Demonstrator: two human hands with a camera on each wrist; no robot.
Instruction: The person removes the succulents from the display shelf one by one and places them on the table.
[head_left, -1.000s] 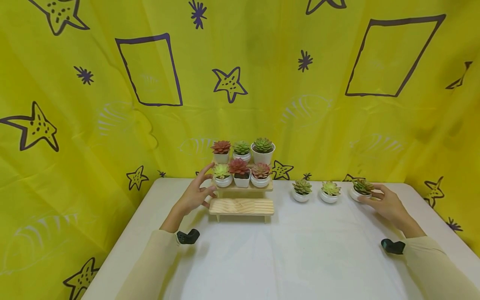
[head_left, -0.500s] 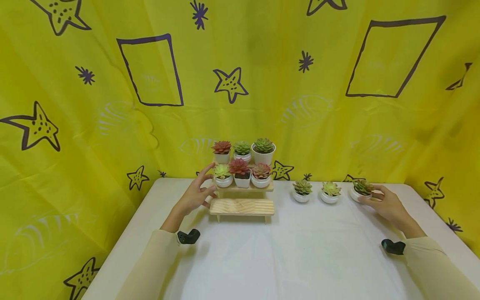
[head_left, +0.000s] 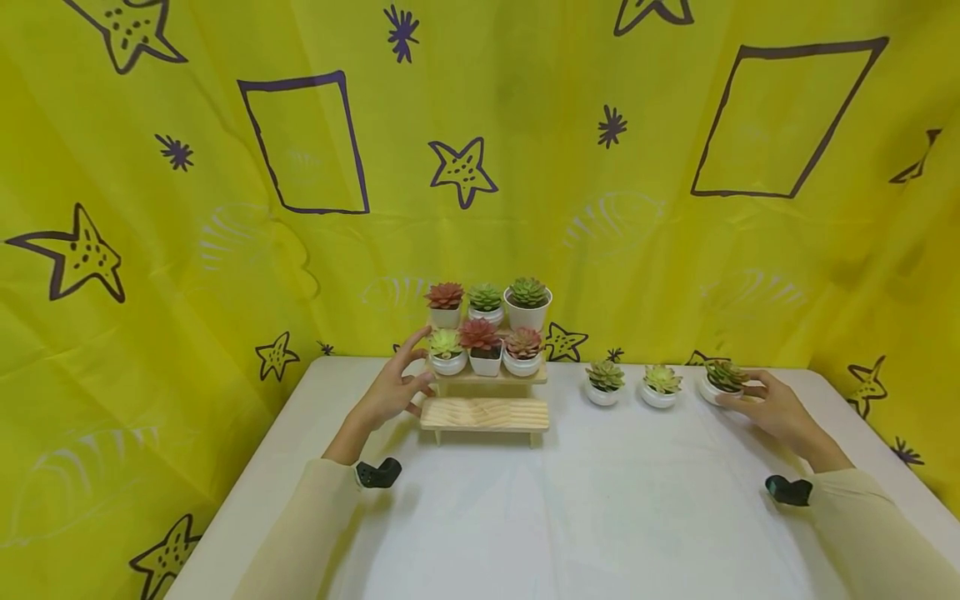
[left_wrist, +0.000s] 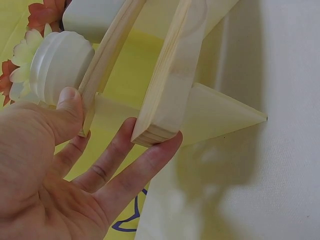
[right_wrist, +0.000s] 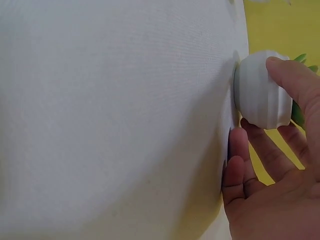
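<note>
My left hand (head_left: 390, 390) holds the left end of a tiered wooden plant stand (head_left: 483, 412). In the left wrist view, the thumb lies at the end of one shelf board (left_wrist: 112, 50) while fingertips touch the lower board (left_wrist: 167, 75). Small potted succulents fill the two upper tiers, among them a dark red one (head_left: 480, 337) and a green one (head_left: 527, 296); the lowest tier is bare. At the right, my right hand (head_left: 776, 408) grips a green succulent in a round white pot (head_left: 720, 390), thumb on one side and fingers on the other. The pot (right_wrist: 262, 92) appears to stand on the table.
Two more succulents in round white pots, a green one (head_left: 603, 383) and a yellow-green one (head_left: 660, 385), stand between the stand and my right hand. A white cloth (head_left: 637, 500) covers the table. Behind it hangs a yellow patterned curtain (head_left: 525, 225).
</note>
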